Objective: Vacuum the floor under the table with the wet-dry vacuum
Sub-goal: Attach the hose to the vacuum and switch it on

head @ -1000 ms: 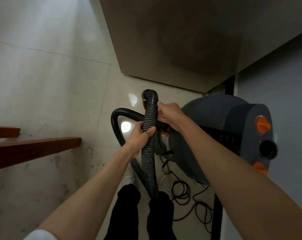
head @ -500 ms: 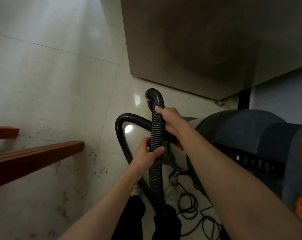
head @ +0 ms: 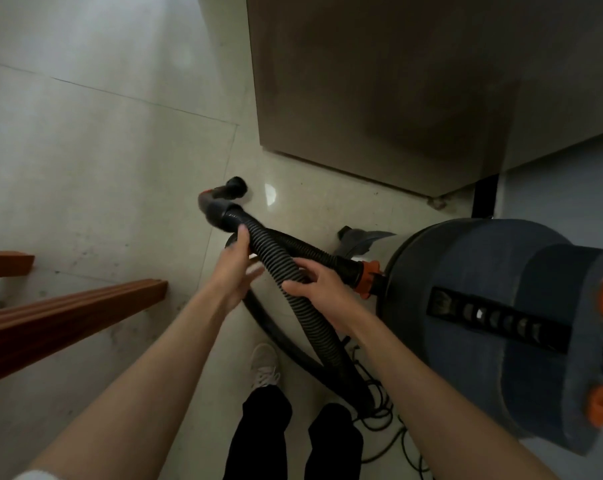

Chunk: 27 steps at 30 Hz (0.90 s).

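The dark grey wet-dry vacuum (head: pixel 494 323) with orange clips stands at the right. Its black ribbed hose (head: pixel 268 244) runs from an orange collar on the drum, loops down to the floor and rises to a curved end piece (head: pixel 220 202) at centre. My right hand (head: pixel 319 289) grips the hose near the collar, fingers curled over it. My left hand (head: pixel 236 268) lies against the hose just below the end piece, fingers fairly straight and thumb spread. The brown table top (head: pixel 397 81) fills the upper right.
Pale tiled floor (head: pixel 102 161) spreads to the left. Two reddish wooden bars (head: pixel 68 310) jut in from the left edge. A black power cord (head: pixel 379 420) lies coiled by my feet. A black table leg (head: pixel 483 195) stands behind the vacuum.
The hose end has swung from upright to lying leftward, pointing away. My right hand slid down the hose toward the drum collar. My left hand's grip has loosened.
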Tool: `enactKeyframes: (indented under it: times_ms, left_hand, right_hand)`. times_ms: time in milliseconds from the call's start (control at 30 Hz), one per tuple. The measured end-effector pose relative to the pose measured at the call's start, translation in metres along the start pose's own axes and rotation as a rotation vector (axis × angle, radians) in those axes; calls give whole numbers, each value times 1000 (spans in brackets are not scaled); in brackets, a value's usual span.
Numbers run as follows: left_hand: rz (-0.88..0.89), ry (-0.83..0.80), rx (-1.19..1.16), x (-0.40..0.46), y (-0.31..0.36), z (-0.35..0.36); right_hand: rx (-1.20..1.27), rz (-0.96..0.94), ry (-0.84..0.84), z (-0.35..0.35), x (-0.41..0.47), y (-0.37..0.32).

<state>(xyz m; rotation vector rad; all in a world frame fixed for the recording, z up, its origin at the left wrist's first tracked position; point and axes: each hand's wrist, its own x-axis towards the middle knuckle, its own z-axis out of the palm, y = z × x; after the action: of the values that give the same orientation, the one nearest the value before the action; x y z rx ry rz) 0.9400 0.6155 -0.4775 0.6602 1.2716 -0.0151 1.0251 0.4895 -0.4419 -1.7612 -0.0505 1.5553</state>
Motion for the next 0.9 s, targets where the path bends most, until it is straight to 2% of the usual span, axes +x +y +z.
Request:
enactKeyframes:
  times_ms: [100, 233, 300, 367, 667, 800, 867, 900]
  left_hand:
    - [-40, 30, -240, 0, 13, 8]
    - [-37, -88, -231, -31, -2, -2]
    - [-49, -148, -213, -55, -12, -6]
    - [-64, -188, -183, -83, -20, -1]
    - [62, -375, 276, -202, -53, 42]
    - [151, -403, 498, -252, -73, 53]
    - [188, -348, 560, -271, -81, 54]
    - [207, -250, 521, -278, -84, 55]
  right_hand:
    - [-1, -3, -28, 0, -15, 9]
    - [76, 15, -39, -8, -33, 12]
    - [115, 11, 16, -13, -44, 8]
    - [53, -12, 72, -17, -54, -1]
    - [-70, -178, 58, -11, -126, -49]
    - [-158, -208, 75, -33, -183, -37]
    - [-152, -215, 45, -50, -212, -26]
    - [-146, -226, 21, -58, -227, -21]
